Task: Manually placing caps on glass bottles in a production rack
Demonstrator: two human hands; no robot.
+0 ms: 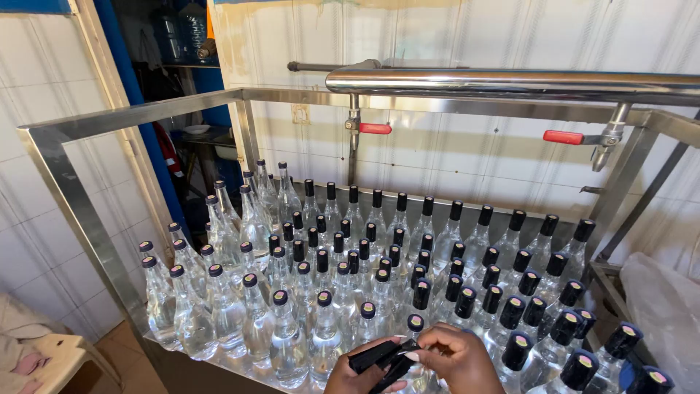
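Pinched between both hands at the bottom edge of the view is a black sleeve (383, 359), a flat, glossy strip of thin plastic film. The left hand (357, 378) curls its grip around the lower end of it, thumb on top. The right hand (456, 357) closes its fingertips on the upper end, pale nails showing, just over a bottle cap (415, 322).

Directly beyond the grip stand the clear glass bottles (292, 343), slim-necked, full of colourless liquid, packed close in rows. Those left of the hands carry small dark caps with a pale round top; those ahead and to the right wear long black sleeves (467, 299) over the necks, matt and smooth.

All of them rest on a stainless steel worktop (240, 365) framed by shiny square rails (80, 211). Farther back, above the rows, a polished steel pipe (510, 80) runs across, with two taps bearing red handles (563, 137). White tiled wall (467, 160) lies behind.
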